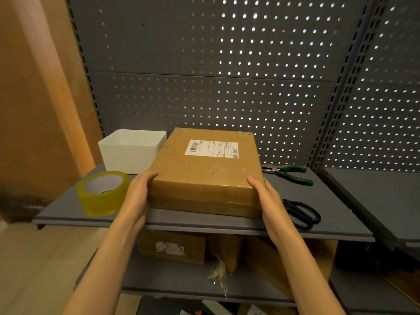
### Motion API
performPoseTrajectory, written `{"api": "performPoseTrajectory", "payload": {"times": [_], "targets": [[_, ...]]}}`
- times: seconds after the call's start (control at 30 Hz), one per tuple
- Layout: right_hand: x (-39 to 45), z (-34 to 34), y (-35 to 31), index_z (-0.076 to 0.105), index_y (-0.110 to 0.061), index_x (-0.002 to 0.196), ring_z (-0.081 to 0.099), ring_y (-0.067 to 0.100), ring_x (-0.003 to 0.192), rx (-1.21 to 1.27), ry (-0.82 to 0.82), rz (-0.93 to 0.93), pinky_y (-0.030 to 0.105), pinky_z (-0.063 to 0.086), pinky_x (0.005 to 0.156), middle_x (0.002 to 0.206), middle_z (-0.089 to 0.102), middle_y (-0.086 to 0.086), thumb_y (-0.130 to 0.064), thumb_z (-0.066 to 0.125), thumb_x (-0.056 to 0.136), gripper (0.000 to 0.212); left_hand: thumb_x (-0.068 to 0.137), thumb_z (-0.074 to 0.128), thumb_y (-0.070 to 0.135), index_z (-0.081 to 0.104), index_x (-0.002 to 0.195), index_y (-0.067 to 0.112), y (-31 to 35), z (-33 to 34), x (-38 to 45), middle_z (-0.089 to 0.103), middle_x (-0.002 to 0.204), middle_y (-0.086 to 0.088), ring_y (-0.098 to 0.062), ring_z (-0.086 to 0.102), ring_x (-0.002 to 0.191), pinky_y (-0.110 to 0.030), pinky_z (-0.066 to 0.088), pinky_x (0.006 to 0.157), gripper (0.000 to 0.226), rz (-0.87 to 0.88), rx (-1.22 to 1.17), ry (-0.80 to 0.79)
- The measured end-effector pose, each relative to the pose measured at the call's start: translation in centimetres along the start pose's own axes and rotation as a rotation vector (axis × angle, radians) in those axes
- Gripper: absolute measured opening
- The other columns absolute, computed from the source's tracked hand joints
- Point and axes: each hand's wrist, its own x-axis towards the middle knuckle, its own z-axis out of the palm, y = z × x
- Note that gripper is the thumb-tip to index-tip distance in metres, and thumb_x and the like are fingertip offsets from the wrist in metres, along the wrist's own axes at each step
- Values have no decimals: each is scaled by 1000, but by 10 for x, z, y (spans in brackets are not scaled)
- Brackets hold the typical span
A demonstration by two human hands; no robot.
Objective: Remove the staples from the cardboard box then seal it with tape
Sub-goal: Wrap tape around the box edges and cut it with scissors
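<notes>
A flat brown cardboard box (204, 171) with a white shipping label lies on the grey shelf (200, 220). My left hand (137, 196) grips the box's near left corner, thumb on top. On the near right corner, my right hand (268, 201) holds the side with the thumb over the top edge. A roll of clear yellowish tape (102, 193) stands on the shelf left of the box. Green-handled pliers (289, 175) lie to the box's right, and black scissors (302, 213) lie nearer the shelf's front. No staples show from this angle.
A white open bin (131, 151) stands behind the tape, touching the box's left side. A grey pegboard wall (227, 76) backs the shelf. Large cardboard (34, 98) leans at the left. Below, a lower shelf holds brown boxes (172, 246) and crumpled plastic.
</notes>
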Motion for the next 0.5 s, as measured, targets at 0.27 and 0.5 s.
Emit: {"api": "performPoseTrajectory", "payload": {"times": [0.27,0.5], "targets": [[-10,-19,2,35,-34,142,48,11,124,143,-45,-230,33,35,107,134,54,-10,-39,64,74,74,89,40,12,55,114,10,-9,11,-8,61,101,0,-13,54,92,-26,41,72,29,205,-255,-33],[-15,-17,-3,34,-49,133,51,3,119,106,-94,-310,29,39,102,131,54,-17,-39,68,68,74,86,38,9,60,100,15,-18,8,-9,64,97,-2,-16,58,92,-26,47,76,26,157,-502,-63]]}}
